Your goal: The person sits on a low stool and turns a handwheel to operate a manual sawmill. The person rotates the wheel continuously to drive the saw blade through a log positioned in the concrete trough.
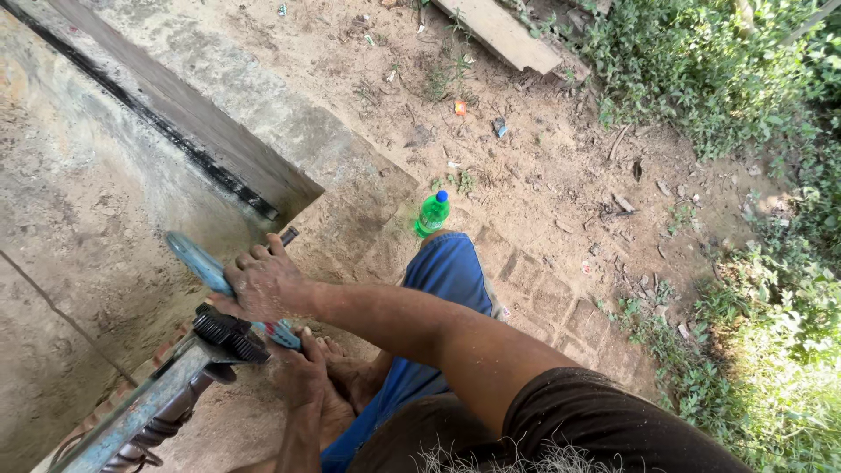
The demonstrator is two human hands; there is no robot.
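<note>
— Fingers (pixel 254 263) of the right hand (pixel 263 285) curl over the top of the blue power tool (pixel 206 267), clamped around its body. See it?

— Yes. And the left hand (pixel 302 372)?

— Lower down, just under the tool's rear end. Its fingers are bent and pressed against the blue casing near the black knurled collar (pixel 229 337), so it appears to grip there too, though part of that hand is hidden.

— How does the tool look?

— Teal-blue, worn and dusty, lying at a slant with its dark tip (pixel 289 235) pointing at the base of the concrete wall (pixel 105 193). A scuffed blue bar (pixel 131 416) with a dark coiled spring beneath it runs from the collar toward the lower left corner.

— Where is all this?

— Low, at the foot of the wall, right where the grey rendering meets the ground, in front of the person's blue-trousered leg (pixel 447 271).

— Anything around?

— A green plastic bottle (pixel 432 214) with a blue cap stands on the dirt just beyond the knee. Old bricks (pixel 561 307) are set into the soil to the right, a flat plank (pixel 504 33) lies farther off, and green weeds (pixel 745 88) fill the right side.
</note>
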